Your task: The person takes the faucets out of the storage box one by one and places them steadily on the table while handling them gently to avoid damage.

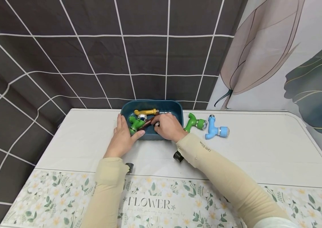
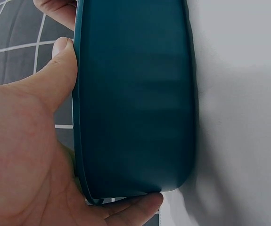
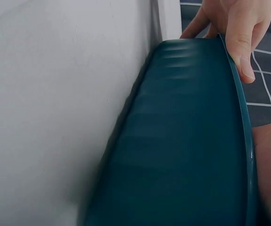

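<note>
A dark teal plastic bin (image 1: 179, 109) stands against the tiled backdrop. My left hand (image 1: 121, 137) holds its front left corner, thumb over the rim and fingers along the outer side; the bin's wall (image 2: 135, 108) fills the left wrist view. Inside the bin, my right hand (image 1: 168, 126) has curled fingers on a brown tap (image 1: 147, 123), whose right part is hidden under the hand. A yellow tap (image 1: 146, 112) lies behind it, and a green tap (image 1: 136, 124) is at the bin's left end.
Right of the bin, another green tap (image 1: 193, 123) and a light blue tap (image 1: 213, 128) lie on the white tabletop (image 1: 263, 145). A flower-print cloth (image 1: 64, 196) covers the front. Black wrist-camera parts (image 1: 178, 156) show beside the right sleeve.
</note>
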The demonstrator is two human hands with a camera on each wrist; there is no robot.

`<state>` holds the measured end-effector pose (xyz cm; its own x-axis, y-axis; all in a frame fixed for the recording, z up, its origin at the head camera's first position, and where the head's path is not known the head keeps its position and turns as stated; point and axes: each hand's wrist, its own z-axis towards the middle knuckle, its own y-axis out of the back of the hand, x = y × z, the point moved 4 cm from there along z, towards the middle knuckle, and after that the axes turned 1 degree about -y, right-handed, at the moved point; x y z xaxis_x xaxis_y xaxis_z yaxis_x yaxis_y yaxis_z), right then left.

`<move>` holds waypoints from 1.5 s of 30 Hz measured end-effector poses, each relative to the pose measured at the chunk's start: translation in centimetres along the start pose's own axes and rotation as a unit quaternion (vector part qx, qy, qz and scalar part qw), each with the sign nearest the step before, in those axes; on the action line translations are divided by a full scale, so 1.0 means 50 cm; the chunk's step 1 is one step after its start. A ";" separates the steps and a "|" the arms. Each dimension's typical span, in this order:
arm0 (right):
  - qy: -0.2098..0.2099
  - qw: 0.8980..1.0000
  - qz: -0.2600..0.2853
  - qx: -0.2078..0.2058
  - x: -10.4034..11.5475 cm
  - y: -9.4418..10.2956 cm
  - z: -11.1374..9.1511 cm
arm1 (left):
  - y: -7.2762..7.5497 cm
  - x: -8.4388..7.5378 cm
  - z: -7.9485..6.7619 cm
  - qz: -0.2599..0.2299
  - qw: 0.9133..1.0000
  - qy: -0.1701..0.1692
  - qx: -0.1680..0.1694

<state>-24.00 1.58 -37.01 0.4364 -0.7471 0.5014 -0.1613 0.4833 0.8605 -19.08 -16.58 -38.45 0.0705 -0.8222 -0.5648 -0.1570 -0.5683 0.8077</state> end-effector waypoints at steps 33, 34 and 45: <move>0.013 0.999 0.014 -0.031 -0.008 0.031 -0.026 | -0.002 0.002 0.000 0.001 1.000 -0.003 0.000; 0.013 0.999 0.016 -0.032 -0.008 0.032 -0.026 | -0.002 0.002 0.000 0.001 1.000 -0.002 0.001; 0.010 0.999 0.023 -0.042 -0.016 0.046 -0.036 | -0.001 0.002 0.000 -0.004 1.000 0.003 0.003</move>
<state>-23.14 4.12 -35.60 0.4483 -0.7146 0.5371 -0.1065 0.5538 0.8258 -19.08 -16.60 -38.56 0.0780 -0.8178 -0.5702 -0.1618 -0.5747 0.8022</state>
